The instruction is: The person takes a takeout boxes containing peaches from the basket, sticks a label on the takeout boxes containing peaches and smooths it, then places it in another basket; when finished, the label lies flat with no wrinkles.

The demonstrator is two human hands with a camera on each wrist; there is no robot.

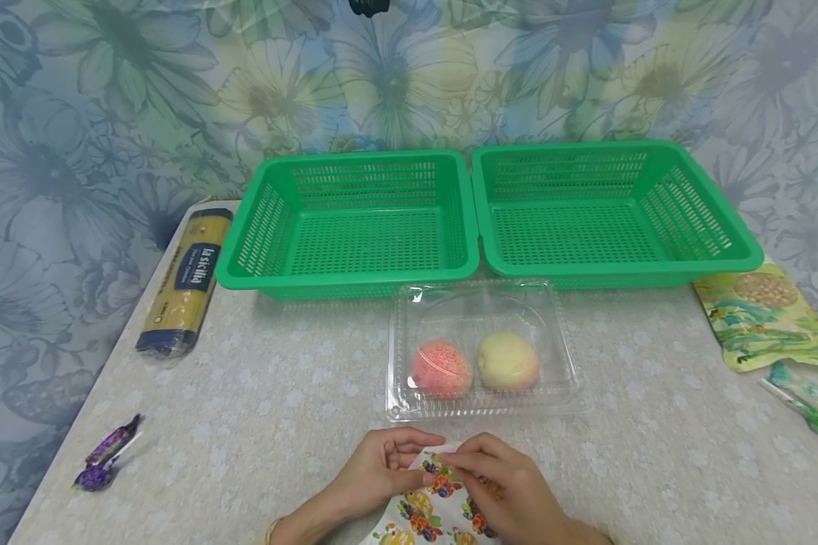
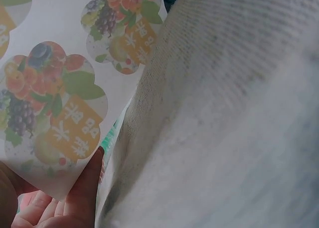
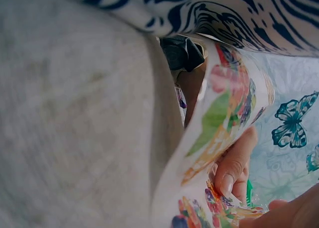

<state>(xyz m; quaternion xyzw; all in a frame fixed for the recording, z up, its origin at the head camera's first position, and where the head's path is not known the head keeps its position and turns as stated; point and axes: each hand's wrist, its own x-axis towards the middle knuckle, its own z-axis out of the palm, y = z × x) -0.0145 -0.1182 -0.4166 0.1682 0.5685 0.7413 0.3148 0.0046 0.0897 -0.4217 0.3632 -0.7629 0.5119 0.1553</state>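
Observation:
A white sheet of fruit-print stickers [image 1: 419,513] lies between my hands near the front of the table. My left hand [image 1: 375,471] pinches the sheet's upper left edge, thumb on the printed face. My right hand [image 1: 518,484] pinches the sheet's upper right part, fingertips close to the left thumb. An orange printed piece shows under the right fingers. In the left wrist view the sheet [image 2: 55,178] comes to a corner at the left fingers [image 2: 84,188]. Just beyond the hands stands a closed clear plastic clamshell [image 1: 477,306] with a pink round fruit [image 1: 441,369] and a pale yellow one [image 1: 508,362] inside.
Two green baskets [image 1: 354,281] [image 1: 620,269] stand side by side at the back. A spaghetti pack [image 1: 182,280] lies left, with a purple-wrapped candy [image 1: 109,454] nearer. At right are a yellow-green bag [image 1: 766,318] and a green-wrapped lollipop [image 1: 814,412].

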